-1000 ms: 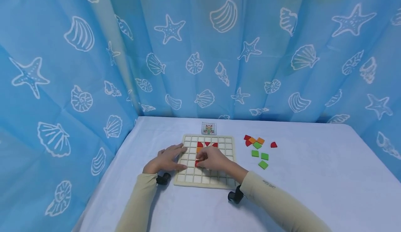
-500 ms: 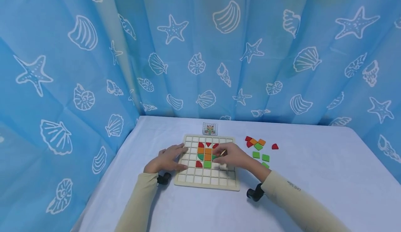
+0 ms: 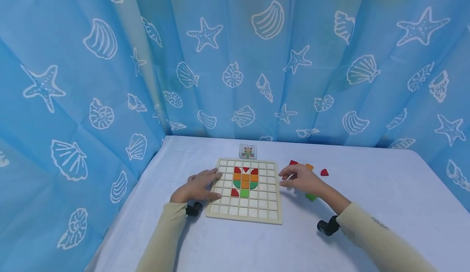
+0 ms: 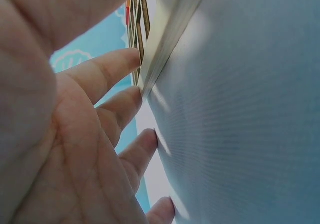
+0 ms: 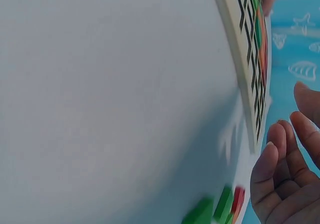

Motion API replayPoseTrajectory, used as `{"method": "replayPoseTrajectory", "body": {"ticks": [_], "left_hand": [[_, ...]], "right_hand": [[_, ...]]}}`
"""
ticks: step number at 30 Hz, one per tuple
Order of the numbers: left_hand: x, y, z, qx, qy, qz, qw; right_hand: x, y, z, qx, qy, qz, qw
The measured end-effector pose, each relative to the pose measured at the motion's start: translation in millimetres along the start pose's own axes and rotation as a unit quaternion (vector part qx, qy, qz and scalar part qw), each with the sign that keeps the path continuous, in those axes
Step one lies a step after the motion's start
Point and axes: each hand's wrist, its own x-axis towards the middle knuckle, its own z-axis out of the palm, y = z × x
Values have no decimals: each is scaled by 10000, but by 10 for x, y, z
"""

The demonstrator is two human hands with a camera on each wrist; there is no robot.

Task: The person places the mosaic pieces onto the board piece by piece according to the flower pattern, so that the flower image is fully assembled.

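Observation:
A square wooden grid board (image 3: 242,220) lies on the table. On it, red, orange and green tiles form a tulip-like figure, with a green square tile (image 3: 244,193) and a red quarter-round tile (image 3: 235,192) lowest. My left hand (image 3: 196,187) spreads along the board's left edge; in the left wrist view the index and middle fingertips (image 4: 134,57) touch its rim. Just off the right edge, my right hand (image 3: 302,179) hovers with loosely bent fingers and holds nothing. It partly hides the loose tiles; the right wrist view shows green tiles (image 5: 201,211) and a red one (image 5: 238,200) below it.
Behind the board lies a small picture card (image 3: 248,151) with a similar tulip on a grid. A lone red quarter-round tile (image 3: 324,172) sits right of the loose tiles. A blue shell-patterned curtain (image 3: 227,51) closes off the back and left of the white-covered table (image 3: 367,190).
My right hand has left the lower red tile and moved right across the board to beyond its right edge, uncovering the right side of the figure. My left hand stays at the left edge.

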Motion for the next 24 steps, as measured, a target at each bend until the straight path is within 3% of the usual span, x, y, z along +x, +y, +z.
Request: {"method": "replayPoseTrajectory", "body": {"ticks": [10, 16, 24], "left_hand": [[-18, 6, 4, -50, 19, 20, 10000], [-35, -29, 117, -124, -37, -65, 9999], [-6, 17, 22, 22, 19, -43, 10000]], "right_hand": [[-182, 280, -233, -93, 205, 390, 9990], [-322, 405, -239, -10, 154, 687, 9975], [-345, 493, -291, -343, 203, 516, 9979]]}}
